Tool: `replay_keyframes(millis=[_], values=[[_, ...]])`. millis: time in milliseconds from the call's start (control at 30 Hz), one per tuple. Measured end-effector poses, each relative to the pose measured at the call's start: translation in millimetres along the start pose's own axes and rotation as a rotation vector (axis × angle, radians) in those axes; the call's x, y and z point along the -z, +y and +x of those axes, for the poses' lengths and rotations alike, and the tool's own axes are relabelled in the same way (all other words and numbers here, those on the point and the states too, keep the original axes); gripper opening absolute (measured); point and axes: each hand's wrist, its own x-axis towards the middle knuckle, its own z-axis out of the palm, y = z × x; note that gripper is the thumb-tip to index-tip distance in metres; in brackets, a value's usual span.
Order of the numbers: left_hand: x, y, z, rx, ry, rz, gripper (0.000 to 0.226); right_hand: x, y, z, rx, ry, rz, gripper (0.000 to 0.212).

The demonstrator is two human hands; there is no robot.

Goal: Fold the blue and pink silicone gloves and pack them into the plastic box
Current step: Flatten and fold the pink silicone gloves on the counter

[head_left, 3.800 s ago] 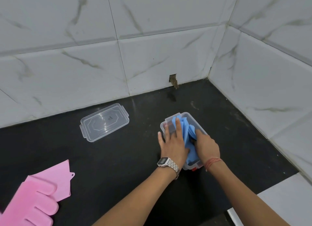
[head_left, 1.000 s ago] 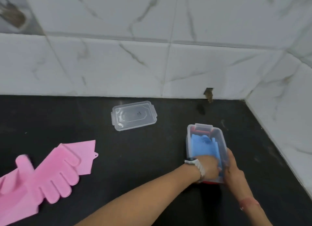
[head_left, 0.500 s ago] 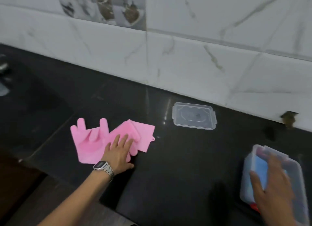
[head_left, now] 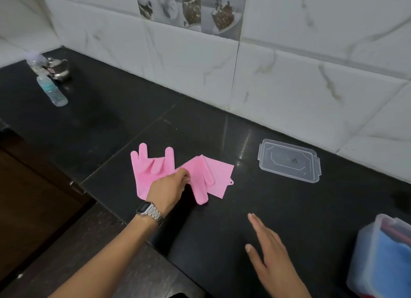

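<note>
At your left hand [head_left: 167, 189], the fingers [head_left: 185, 175] pinch the bristled edge of the pink gloves [head_left: 178, 175], which lie overlapping on the counter [head_left: 222, 231] well apart from the plastic box [head_left: 378, 253]. Your right hand [head_left: 270, 256] hovers flat, fingers straight, holding nothing. Lift by that one edge and you probably drag only the top glove, leaving the other behind. Silicone tends to spring open, so a loose fold may not fit above the blue gloves [head_left: 391, 260] already packed.
</note>
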Motion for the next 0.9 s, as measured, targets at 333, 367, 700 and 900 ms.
replay_keyframes(millis=[333, 367, 700, 900], values=[[57.5, 118.1, -24.5, 0.071, -0.103, -1.081, 0.008, -6.2, -15.9, 12.7, -0.114, -0.059, 0.229, 0.078], [58.1, 131.0, -27.8, 0.097, -0.152, -1.187, 0.009, -3.9, -17.0, 14.5, -0.115, -0.027, 0.269, 0.081], [38.8, 185.6, -34.5, 0.088, -0.311, -1.489, 0.018, 19.0, -7.9, 10.2, -0.198, 0.284, 0.656, 0.034], [24.3, 159.2, -31.2, -0.071, -0.244, -1.095, 0.014, 19.5, 7.0, -0.9, -0.284, 0.321, 0.711, 0.032]])
